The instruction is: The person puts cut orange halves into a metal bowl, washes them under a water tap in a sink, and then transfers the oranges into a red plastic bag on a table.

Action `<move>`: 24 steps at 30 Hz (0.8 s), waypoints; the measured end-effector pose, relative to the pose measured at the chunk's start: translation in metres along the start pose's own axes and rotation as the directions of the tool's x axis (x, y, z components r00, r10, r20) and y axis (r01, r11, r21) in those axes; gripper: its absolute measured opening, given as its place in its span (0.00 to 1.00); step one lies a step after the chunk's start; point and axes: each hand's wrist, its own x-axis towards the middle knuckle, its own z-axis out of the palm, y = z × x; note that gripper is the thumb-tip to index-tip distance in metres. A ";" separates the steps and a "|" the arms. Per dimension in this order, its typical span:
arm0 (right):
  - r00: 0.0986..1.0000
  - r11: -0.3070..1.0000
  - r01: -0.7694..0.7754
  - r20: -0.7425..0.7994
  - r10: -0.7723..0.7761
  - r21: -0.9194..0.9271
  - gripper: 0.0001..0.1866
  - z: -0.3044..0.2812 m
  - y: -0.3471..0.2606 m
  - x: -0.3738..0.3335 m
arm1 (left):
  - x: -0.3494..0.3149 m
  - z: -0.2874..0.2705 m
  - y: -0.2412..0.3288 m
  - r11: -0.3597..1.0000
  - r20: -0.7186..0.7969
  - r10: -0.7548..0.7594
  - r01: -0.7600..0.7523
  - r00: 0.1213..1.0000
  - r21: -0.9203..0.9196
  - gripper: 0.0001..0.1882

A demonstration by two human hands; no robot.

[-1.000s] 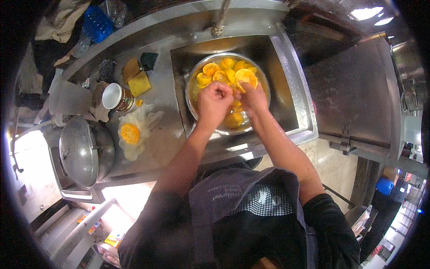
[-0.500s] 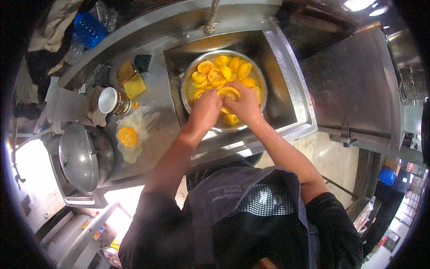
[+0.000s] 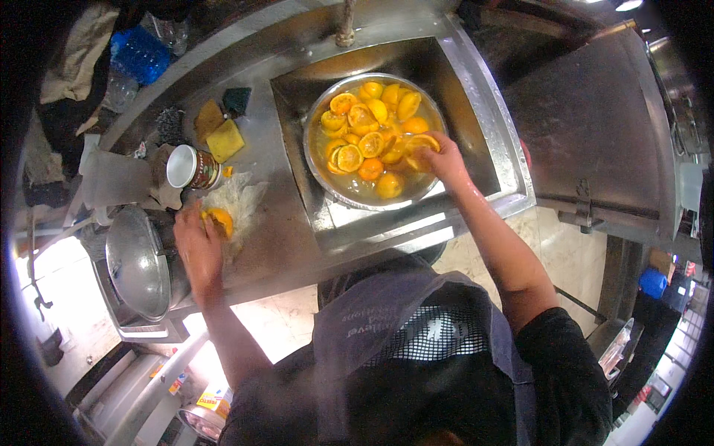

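A round metal bowl [image 3: 312, 175] stands in the sink, holding water and several hollowed orange halves [image 3: 362, 117]. At its right rim my right hand [image 3: 446, 162] is closed on an orange half [image 3: 422, 150], its hollow side showing. My left hand [image 3: 199, 249] is over the counter on the left, its bent fingers against a mass of orange pulp [image 3: 219, 222]. The blurred fingertips do not show whether they grip it. Beneath and beside the pulp lies pale, wet membrane [image 3: 245, 195].
A paper cup [image 3: 192, 169] lies tipped behind my left hand, near a yellow sponge [image 3: 225, 141], a dark green pad [image 3: 236, 101] and a wire scourer [image 3: 169, 125]. Left of that hand is a lidded metal pot [image 3: 139, 264]. The metal sink [image 3: 476, 134] surrounds the bowl.
My left hand has left the bowl and moved left to the pulp on the counter. My right hand, keeping its orange half, has shifted right to the bowl's rim.
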 end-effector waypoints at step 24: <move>0.963 0.877 -0.037 0.216 0.159 -0.479 0.31 0.043 0.098 0.144 | 0.063 0.377 0.144 -0.038 0.767 0.188 0.785 0.613 -0.618 0.36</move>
